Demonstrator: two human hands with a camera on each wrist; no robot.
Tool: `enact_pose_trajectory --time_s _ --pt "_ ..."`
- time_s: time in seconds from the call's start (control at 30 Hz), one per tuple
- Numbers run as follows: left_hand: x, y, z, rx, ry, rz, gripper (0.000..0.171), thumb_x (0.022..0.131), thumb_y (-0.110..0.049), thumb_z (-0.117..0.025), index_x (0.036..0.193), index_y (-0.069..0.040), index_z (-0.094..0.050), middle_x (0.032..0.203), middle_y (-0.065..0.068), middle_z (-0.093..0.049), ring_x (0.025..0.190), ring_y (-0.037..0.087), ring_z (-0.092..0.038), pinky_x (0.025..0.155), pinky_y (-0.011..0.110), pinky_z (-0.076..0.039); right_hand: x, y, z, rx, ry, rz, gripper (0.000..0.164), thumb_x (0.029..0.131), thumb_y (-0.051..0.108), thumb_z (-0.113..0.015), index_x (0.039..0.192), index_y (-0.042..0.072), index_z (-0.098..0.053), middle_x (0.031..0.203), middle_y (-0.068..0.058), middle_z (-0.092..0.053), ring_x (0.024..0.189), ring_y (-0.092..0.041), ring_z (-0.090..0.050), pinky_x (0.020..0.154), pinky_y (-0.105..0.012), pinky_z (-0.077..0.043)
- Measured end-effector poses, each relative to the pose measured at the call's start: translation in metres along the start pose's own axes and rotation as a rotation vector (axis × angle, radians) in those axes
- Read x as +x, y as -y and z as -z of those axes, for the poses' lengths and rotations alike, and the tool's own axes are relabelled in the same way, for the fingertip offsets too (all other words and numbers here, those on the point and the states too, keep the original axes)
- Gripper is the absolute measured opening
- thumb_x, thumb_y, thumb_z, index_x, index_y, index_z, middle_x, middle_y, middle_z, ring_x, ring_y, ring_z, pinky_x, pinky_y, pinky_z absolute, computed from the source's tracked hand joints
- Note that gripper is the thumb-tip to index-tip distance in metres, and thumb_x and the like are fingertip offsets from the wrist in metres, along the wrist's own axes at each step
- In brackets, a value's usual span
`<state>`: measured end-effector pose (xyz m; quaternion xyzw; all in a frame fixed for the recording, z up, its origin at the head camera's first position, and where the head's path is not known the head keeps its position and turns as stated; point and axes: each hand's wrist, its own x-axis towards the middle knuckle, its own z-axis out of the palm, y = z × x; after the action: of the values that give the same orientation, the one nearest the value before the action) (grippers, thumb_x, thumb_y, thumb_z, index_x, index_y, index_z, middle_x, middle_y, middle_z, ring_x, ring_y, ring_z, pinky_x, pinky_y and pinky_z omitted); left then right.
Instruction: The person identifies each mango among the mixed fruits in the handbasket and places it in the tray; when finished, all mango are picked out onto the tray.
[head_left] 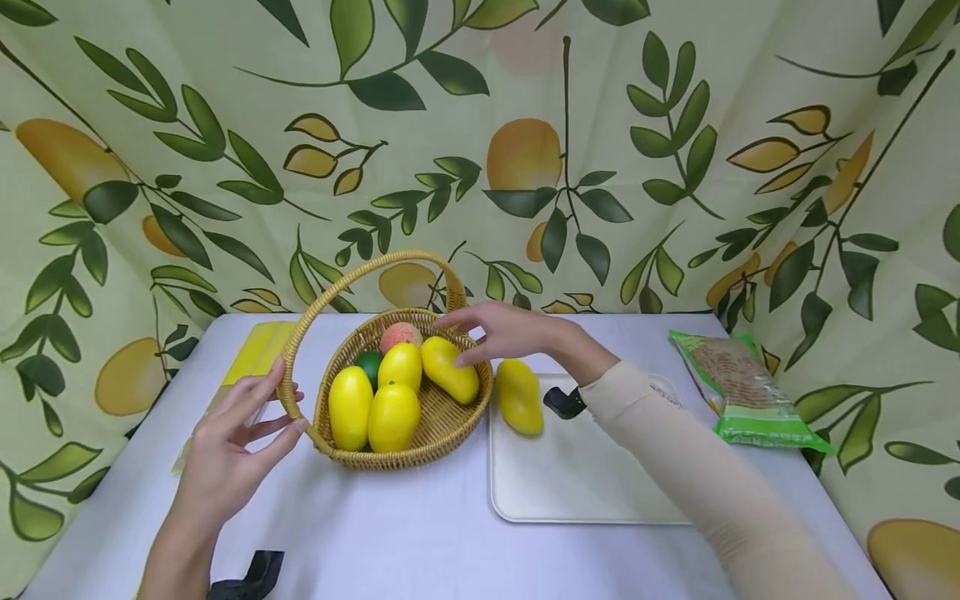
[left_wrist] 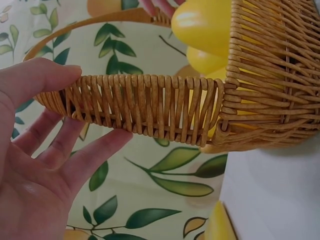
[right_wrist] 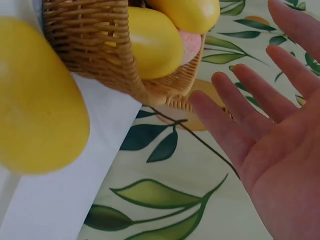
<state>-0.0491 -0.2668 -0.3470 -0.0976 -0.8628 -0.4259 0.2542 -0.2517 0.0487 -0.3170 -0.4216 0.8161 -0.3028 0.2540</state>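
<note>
A wicker basket [head_left: 420,458] with an arched handle [left_wrist: 150,107] stands on the table. In it lie several yellow mangoes [head_left: 350,408], a pinkish peach-like fruit [head_left: 401,335] and a dark green fruit [head_left: 368,367], partly hidden. My left hand [head_left: 228,450] holds the handle's left side low down, thumb on one edge and fingers on the other. Over the basket's right side reaches my right hand [head_left: 513,329], fingers extended and holding nothing, just above a curved mango [head_left: 450,375]. The right wrist view shows its fingers [right_wrist: 240,107] spread beside the rim.
Right of the basket, another yellow mango [head_left: 520,398] lies on the left edge of a white tray [head_left: 592,492]. A green-edged food packet [head_left: 750,387] lies at the far right. Behind the left hand is a flat yellow package [head_left: 258,354]. Leaf-patterned cloth [head_left: 480,125] surrounds the table.
</note>
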Motion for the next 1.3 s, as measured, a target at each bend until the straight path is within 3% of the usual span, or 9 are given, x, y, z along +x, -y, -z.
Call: enact_pose_trajectory --time_s 0.17,0.43,0.97,1.3 --pt "0.002 0.001 0.0 -0.013 -0.001 -0.019 0.09 0.069 0.027 -0.077 0.147 -0.01 -0.054 0.115 -0.022 -0.059 0.108 -0.008 -0.06 0.077 0.005 -0.056 0.009 0.002 -0.002 -0.039 0.05 -0.001 0.064 0.095 0.027 -0.072 0.153 0.02 -0.047 0.16 -0.007 -0.047 0.143 -0.034 -0.05 0.117 -0.053 -0.046" --pt "0.004 0.001 -0.002 -0.013 0.004 -0.027 0.089 0.069 0.027 -0.077 0.147 -0.01 -0.054 0.115 -0.022 -0.059 0.108 -0.008 -0.06 0.078 0.005 -0.056 0.02 0.001 -0.007 -0.088 0.114 -0.099 0.067 0.095 0.03 -0.073 0.155 0.023 -0.045 0.16 -0.004 -0.046 0.146 -0.031 -0.047 0.121 -0.052 -0.043" --pt "0.002 0.001 0.0 -0.014 0.015 0.016 0.088 0.072 0.025 -0.076 0.148 -0.011 -0.053 0.115 -0.024 -0.058 0.109 -0.009 -0.06 0.079 0.006 -0.056 0.032 -0.008 -0.021 -0.139 0.107 -0.122 0.062 0.095 0.029 -0.072 0.153 0.022 -0.048 0.161 -0.005 -0.045 0.152 -0.026 -0.039 0.128 -0.047 -0.033" --pt "0.001 0.002 0.001 -0.01 0.006 0.007 0.089 0.07 0.026 -0.076 0.148 -0.01 -0.053 0.115 -0.024 -0.058 0.109 -0.009 -0.06 0.078 0.005 -0.056 0.042 -0.007 -0.026 -0.205 0.101 -0.111 0.056 0.098 0.024 -0.069 0.15 0.018 -0.051 0.157 -0.006 -0.05 0.147 -0.025 -0.045 0.126 -0.045 -0.038"
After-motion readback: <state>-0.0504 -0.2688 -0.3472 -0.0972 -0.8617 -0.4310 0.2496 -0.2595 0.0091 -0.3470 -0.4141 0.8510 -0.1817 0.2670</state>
